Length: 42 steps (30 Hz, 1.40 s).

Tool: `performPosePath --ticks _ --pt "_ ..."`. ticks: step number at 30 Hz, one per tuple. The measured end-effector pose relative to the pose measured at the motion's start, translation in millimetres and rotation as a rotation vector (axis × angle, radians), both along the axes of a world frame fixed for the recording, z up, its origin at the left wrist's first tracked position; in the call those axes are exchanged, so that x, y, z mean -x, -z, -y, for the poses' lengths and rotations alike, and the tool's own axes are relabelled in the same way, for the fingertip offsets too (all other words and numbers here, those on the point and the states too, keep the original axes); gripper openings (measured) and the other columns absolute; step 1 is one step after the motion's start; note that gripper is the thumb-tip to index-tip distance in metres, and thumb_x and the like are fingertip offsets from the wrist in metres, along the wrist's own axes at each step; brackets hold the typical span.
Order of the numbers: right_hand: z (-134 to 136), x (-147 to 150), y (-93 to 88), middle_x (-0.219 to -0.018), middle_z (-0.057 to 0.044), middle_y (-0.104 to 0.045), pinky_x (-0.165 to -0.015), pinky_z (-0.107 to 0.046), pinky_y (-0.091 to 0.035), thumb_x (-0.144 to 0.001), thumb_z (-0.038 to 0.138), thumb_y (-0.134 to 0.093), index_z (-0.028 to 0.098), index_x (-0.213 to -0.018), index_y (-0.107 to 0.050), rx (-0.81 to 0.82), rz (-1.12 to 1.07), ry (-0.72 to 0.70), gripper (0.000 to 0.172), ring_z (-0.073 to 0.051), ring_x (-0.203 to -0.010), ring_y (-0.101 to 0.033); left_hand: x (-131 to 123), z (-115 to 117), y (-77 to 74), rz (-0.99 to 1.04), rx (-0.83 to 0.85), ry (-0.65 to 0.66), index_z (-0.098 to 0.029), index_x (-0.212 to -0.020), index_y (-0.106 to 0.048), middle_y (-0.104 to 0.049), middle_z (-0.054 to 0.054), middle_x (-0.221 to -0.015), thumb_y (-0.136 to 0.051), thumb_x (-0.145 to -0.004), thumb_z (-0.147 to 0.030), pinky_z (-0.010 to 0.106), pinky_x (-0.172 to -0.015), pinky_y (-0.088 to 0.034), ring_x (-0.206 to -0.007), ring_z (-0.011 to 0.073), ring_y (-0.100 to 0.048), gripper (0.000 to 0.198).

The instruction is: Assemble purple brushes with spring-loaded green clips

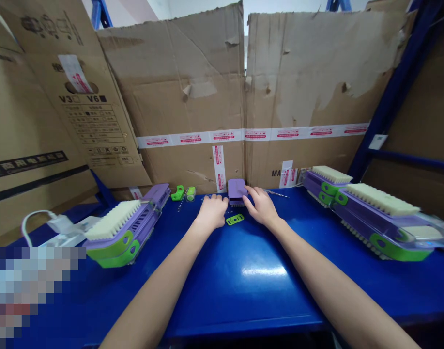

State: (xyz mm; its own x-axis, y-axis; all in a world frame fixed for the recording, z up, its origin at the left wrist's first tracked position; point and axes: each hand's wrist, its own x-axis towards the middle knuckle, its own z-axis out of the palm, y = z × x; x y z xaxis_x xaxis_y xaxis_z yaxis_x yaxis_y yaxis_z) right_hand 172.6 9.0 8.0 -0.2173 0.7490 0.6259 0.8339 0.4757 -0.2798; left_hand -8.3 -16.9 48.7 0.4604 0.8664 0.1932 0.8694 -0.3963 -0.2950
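A small purple block-like part point(237, 188) stands at the back middle of the blue table, with bristle-like teeth under its front edge. My right hand point(260, 204) touches its right side, fingers apart. Just left of the block, my left hand point(213, 209) has its fingers curled down; whatever they hold, if anything, is hidden. A flat green plate with holes point(235, 219) lies between the hands, nearer to me. Left of my left hand are a green bracket point(177, 193), a dark spring-like strip point(181, 200) and a small green and clear piece point(191, 194).
Purple and green brush units lie at the left point(114, 232) and right point(377, 208). A thin metal tool point(277, 193) rests behind my right hand. A white plug and cable point(60, 224) sit far left. Cardboard sheets point(185, 97) wall the back.
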Motion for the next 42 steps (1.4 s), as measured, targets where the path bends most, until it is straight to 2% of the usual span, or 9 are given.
performPosePath --ticks 3,6,10,15,20,24,31,38,42 --pt "-1 1 2.6 -0.111 -0.015 -0.060 -0.092 -0.038 -0.041 -0.091 0.038 -0.038 0.013 -0.131 -0.046 0.011 -0.008 -0.020 0.048 -0.027 -0.104 -0.054 4 0 -2.4 -0.021 0.128 -0.129 -0.010 -0.102 -0.063 -0.065 0.022 -0.103 -0.058 -0.071 -0.013 0.046 -0.085 -0.043 -0.103 0.0343 -0.059 0.031" --pt "-4 1 8.1 -0.105 -0.012 -0.064 -0.087 -0.035 -0.046 -0.087 0.037 -0.046 0.013 -0.136 -0.039 0.084 -0.066 -0.112 0.055 -0.023 -0.097 -0.059 5 0 -3.0 -0.036 0.202 -0.154 -0.011 -0.093 -0.065 -0.067 0.021 -0.099 -0.056 -0.071 -0.008 0.046 -0.086 -0.044 -0.100 0.0330 -0.062 0.024" --pt "-4 5 11.8 -0.111 -0.011 -0.065 -0.093 -0.036 -0.045 -0.084 0.033 -0.050 0.016 -0.140 -0.033 0.160 -0.158 -0.221 0.061 -0.022 -0.103 -0.060 5 -1 -3.7 0.001 0.152 0.006 -0.015 -0.104 -0.062 -0.068 0.016 -0.102 -0.052 -0.075 -0.012 0.042 -0.086 -0.045 -0.097 0.0291 -0.064 0.031" --pt "2 10 6.7 -0.111 -0.009 -0.066 -0.096 -0.038 -0.043 -0.083 0.031 -0.050 0.017 -0.137 -0.039 0.180 -0.233 -0.302 0.057 -0.022 -0.103 -0.060 1 -3 -0.4 0.086 0.030 0.181 -0.019 -0.112 -0.056 -0.065 0.012 -0.104 -0.047 -0.084 -0.025 0.036 -0.075 -0.050 -0.095 0.0274 -0.064 0.030" --pt "-1 18 3.2 -0.067 -0.001 -0.064 -0.060 -0.030 -0.051 -0.079 0.032 -0.053 0.015 -0.118 -0.055 0.514 -0.623 -0.389 0.043 -0.015 -0.058 -0.060 0 -10 9.3 0.235 0.003 0.222 -0.018 -0.107 -0.056 -0.065 0.010 -0.106 -0.046 -0.088 -0.032 0.032 -0.078 -0.049 -0.097 0.0245 -0.064 0.025" --pt "-5 14 1.3 -0.059 0.000 -0.061 -0.046 -0.021 -0.043 -0.074 0.026 -0.055 0.015 -0.086 -0.062 0.708 -0.875 -0.397 0.018 -0.010 -0.046 -0.053 8 -19 15.7 0.368 0.067 0.223 -0.021 -0.109 -0.056 -0.067 0.006 -0.104 -0.055 -0.084 -0.035 0.028 -0.076 -0.047 -0.094 0.0214 -0.064 0.028" --pt "-12 -11 1.0 -0.059 -0.002 -0.062 -0.048 -0.023 -0.046 -0.068 0.019 -0.053 0.015 -0.083 -0.061 0.731 -1.164 -0.254 0.018 -0.012 -0.050 -0.057 19 -36 24.5 0.757 0.315 0.172 -0.017 -0.100 -0.063 -0.065 0.000 -0.069 -0.063 -0.077 -0.027 0.023 -0.061 -0.044 -0.065 0.0142 -0.062 0.025" --pt "-18 -16 3.7 -0.061 -0.004 -0.063 -0.052 -0.026 -0.047 -0.070 0.020 -0.054 0.016 -0.085 -0.062 0.762 -1.274 -0.251 0.018 -0.014 -0.052 -0.058 13 -34 21.3 1.079 0.408 0.161 -0.013 -0.096 -0.065 -0.062 0.000 -0.066 -0.067 -0.071 -0.039 0.023 -0.057 -0.044 -0.059 0.0125 -0.057 0.036" --pt "-15 -15 -4.0 -0.067 -0.002 -0.064 -0.057 -0.025 -0.049 -0.080 0.028 -0.056 0.018 -0.088 -0.061 0.830 -1.516 -0.323 0.014 -0.012 -0.058 -0.059 6 -32 22.9 1.161 0.428 0.159 -0.012 -0.092 -0.066 -0.061 -0.001 -0.061 -0.065 -0.072 -0.040 0.023 -0.057 -0.045 -0.058 0.0129 -0.058 0.034"
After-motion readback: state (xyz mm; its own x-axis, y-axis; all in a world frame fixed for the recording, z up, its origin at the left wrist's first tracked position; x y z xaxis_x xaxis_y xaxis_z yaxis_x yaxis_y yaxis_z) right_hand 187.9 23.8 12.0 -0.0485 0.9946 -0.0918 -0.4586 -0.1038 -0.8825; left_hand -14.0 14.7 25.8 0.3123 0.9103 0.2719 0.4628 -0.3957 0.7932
